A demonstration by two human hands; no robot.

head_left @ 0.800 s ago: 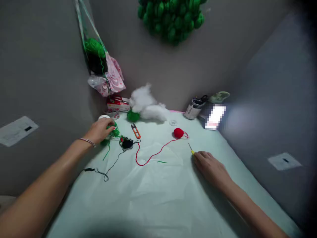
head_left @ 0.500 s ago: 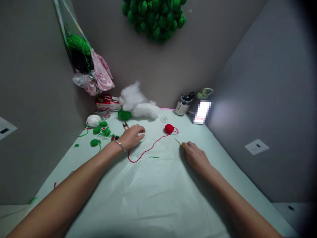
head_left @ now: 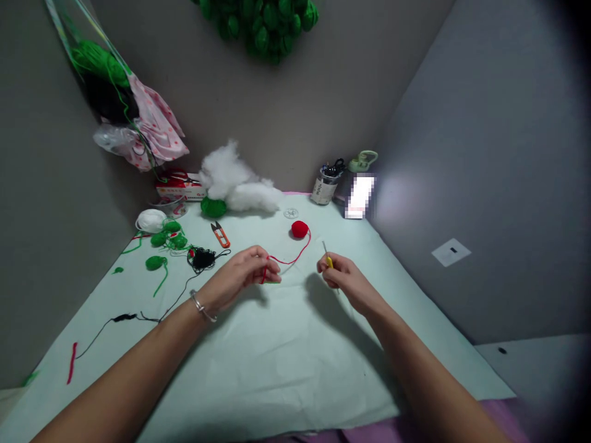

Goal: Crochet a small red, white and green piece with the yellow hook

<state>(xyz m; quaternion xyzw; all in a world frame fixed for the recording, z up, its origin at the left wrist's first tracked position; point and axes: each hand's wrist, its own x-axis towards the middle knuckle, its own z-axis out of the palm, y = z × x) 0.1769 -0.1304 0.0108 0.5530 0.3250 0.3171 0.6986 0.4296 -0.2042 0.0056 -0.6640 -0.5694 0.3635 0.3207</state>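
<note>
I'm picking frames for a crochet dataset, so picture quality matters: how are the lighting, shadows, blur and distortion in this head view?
Head view: even, dim light; soft shadows lie on the cloth under the left hand and right hand. A bright glare patch beside a pixelated block washes out the right wall. Corners darken at right, walls bow from wide-angle distortion. The hands, red yarn and hook are fairly sharp.

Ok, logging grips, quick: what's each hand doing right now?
Left hand: closed, pinching the red yarn.
Right hand: closed on the yellow-handled crochet hook.
</note>
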